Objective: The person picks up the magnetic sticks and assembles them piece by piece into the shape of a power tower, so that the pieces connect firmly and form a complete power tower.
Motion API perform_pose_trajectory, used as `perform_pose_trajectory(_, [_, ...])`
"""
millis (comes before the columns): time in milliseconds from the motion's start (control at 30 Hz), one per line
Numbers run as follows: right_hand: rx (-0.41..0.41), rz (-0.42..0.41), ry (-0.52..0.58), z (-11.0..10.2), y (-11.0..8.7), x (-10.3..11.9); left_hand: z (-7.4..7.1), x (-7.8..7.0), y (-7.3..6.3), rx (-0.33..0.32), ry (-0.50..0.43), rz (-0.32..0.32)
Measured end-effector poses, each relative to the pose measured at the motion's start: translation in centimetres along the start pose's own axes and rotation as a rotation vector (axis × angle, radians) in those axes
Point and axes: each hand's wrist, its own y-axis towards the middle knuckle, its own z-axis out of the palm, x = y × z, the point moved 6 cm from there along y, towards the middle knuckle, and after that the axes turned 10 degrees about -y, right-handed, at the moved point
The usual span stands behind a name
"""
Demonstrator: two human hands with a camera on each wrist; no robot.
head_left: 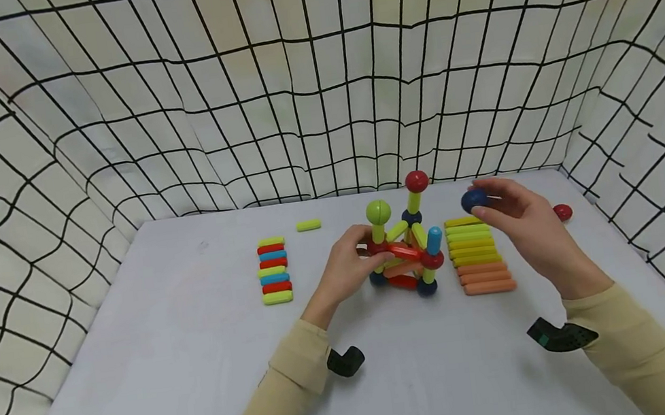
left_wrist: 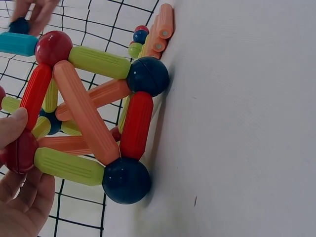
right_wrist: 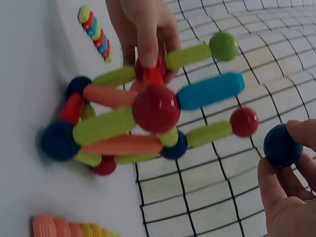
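A frame of coloured rods and balls (head_left: 400,252) stands on the table before me. My left hand (head_left: 348,265) grips it at a red ball (left_wrist: 22,152) on its upper left corner, thumb on the near side. Between the thumb and fingers of my right hand (head_left: 534,232) is a dark blue ball (right_wrist: 282,145), held in the air right of the frame. Three rods stick up from the frame: one topped by a green ball (head_left: 379,212), one by a red ball (head_left: 416,181), and a blue rod (head_left: 434,240) with a bare top.
Yellow and orange rods (head_left: 478,252) lie in a row under my right hand. Short coloured rods (head_left: 275,270) form a column at the left, with a single green rod (head_left: 308,225) behind. A red ball (head_left: 563,212) lies at the far right. Black netting (head_left: 322,113) encloses the table.
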Motion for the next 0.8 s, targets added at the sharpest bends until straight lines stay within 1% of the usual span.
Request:
perform_pose_trajectory(100, [0.078,-0.044,0.005,1.6,-0.3,1.8,0.0,0.0,0.0,-0.013,-0.001,0.002])
perform_pose_trajectory(200, [0.119,-0.082,0.013,2.8,-0.4,2.8,0.0,0.0,0.1,-0.025,0.001,0.005])
perform_pose_trajectory(367, [0.128,-0.097,0.022,3.7,-0.1,3.1,0.2,0.1,0.1,-0.044,-0.002,0.001])
perform_pose_trajectory(800, [0.139,-0.116,0.059,4.1,0.2,2.9,0.2,0.1,0.1,-0.047,0.005,-0.012])
